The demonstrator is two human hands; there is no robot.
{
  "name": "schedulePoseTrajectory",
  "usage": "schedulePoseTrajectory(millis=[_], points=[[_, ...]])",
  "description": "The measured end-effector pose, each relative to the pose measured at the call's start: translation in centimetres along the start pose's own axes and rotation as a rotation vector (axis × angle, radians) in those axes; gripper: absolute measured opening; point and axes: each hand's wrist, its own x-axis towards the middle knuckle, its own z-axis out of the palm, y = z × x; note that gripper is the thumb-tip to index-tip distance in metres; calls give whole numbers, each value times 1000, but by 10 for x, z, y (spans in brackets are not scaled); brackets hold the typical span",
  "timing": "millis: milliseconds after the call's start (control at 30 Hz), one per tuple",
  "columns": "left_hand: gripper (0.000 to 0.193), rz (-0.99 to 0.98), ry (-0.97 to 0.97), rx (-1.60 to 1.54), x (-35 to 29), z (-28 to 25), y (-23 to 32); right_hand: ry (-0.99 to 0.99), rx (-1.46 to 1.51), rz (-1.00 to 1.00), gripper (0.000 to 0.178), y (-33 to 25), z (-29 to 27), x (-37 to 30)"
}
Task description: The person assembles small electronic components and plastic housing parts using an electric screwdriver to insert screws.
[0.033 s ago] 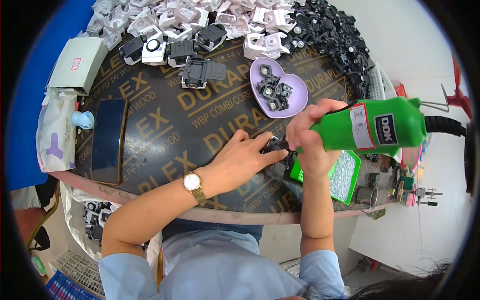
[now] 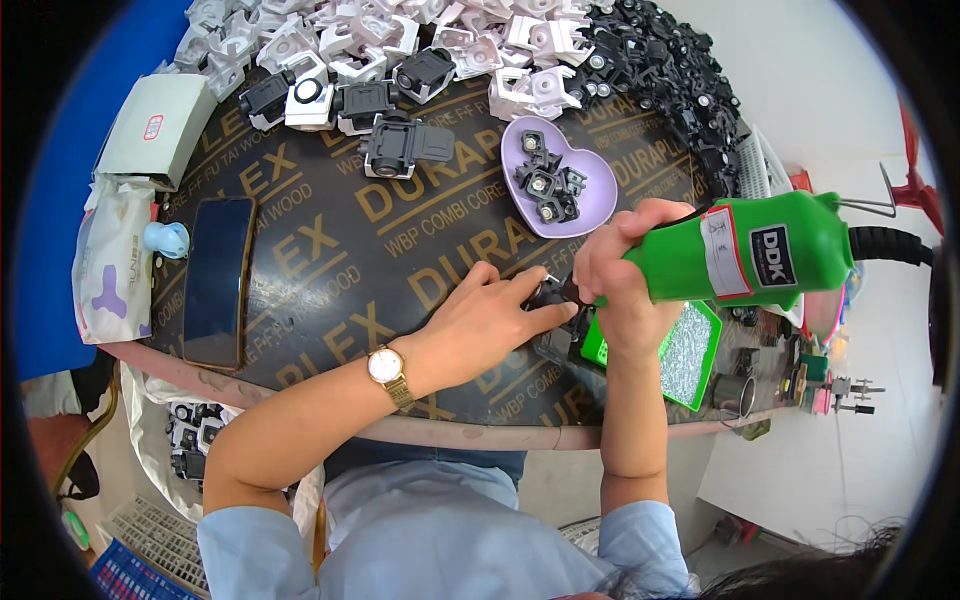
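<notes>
My right hand (image 2: 630, 275) wraps round the front of a green electric screwdriver (image 2: 735, 250) held nearly level, its body pointing right. The screwdriver's dark nose end points at a small black plastic part (image 2: 549, 296) on the table. Thumb and index finger of my left hand (image 2: 490, 318) pinch that part from both sides, and partly hide it. Where the bit meets the part is too small to make out. Close to my right wrist lies a green tray (image 2: 708, 352) full of small silvery screws.
Beyond my hands stands a purple heart-shaped dish (image 2: 598, 195) holding black parts. White housings (image 2: 370, 45) and black parts (image 2: 660, 80) pile along the far edge. Several assembled units (image 2: 395, 145) sit before them. A phone (image 2: 217, 280), wipes pack (image 2: 115, 270) and box (image 2: 155, 130) lie left.
</notes>
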Motion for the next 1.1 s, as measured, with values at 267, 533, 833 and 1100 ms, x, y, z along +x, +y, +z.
schedulePoseTrajectory(millis=[267, 533, 833, 1100], points=[[38, -5, -117, -49, 2, -2, 2, 97, 71, 121, 40, -4, 0, -9], [44, 18, -52, -43, -3, 3, 0, 83, -120, 19, 31, -4, 14, -8], [45, 56, -33, 47, -6, 2, 10, 120, -127, -145, 44, -17, 7, -15], [39, -77, -154, -636, -16, -52, 16, 253, -66, -314, 48, -53, -55, -36]])
